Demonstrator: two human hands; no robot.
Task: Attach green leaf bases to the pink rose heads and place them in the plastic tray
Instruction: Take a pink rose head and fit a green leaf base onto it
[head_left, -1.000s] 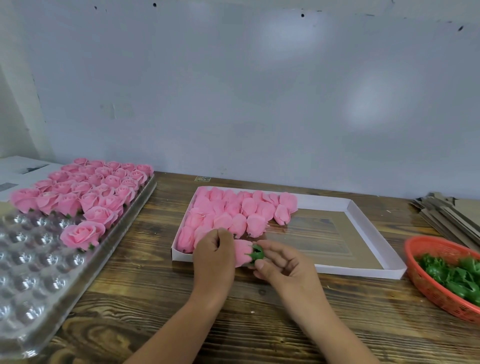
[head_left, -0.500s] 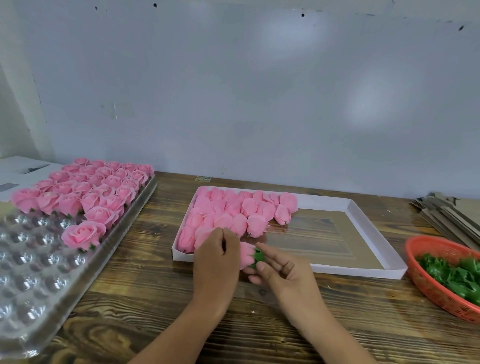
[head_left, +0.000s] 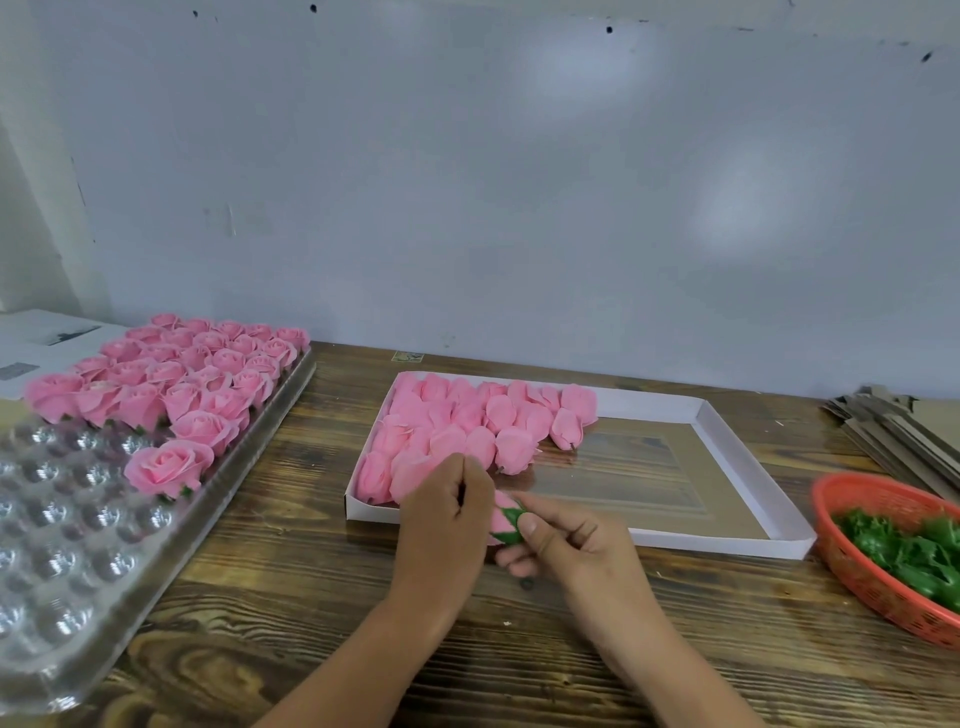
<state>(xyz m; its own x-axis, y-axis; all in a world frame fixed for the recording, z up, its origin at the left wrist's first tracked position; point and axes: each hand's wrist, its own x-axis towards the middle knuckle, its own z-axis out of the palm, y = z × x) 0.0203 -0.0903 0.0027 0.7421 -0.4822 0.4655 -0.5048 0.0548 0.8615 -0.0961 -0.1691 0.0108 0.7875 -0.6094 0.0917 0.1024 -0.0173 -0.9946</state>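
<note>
My left hand (head_left: 447, 525) grips a pink rose head (head_left: 502, 508) just in front of the white box. A green leaf base (head_left: 513, 520) sits on the rose's end, and my right hand (head_left: 566, 545) pinches it with thumb and fingers. Most of the rose is hidden behind my left hand. The clear plastic tray (head_left: 67, 561) lies at the left, its far rows filled with finished pink roses (head_left: 171, 384). Loose rose heads (head_left: 467, 426) fill the left part of the white box (head_left: 748, 467). Green leaf bases (head_left: 904, 551) lie in the orange basket (head_left: 852, 561) at the right.
The wooden table (head_left: 519, 649) runs under everything. A stack of flat cardboard pieces (head_left: 893, 436) lies at the far right by the wall. Papers (head_left: 47, 338) rest behind the plastic tray at the far left.
Both hands stayed in place in front of the box. The leaf base has been worked further onto the rose, and my right hand's fingers have shifted round it.
</note>
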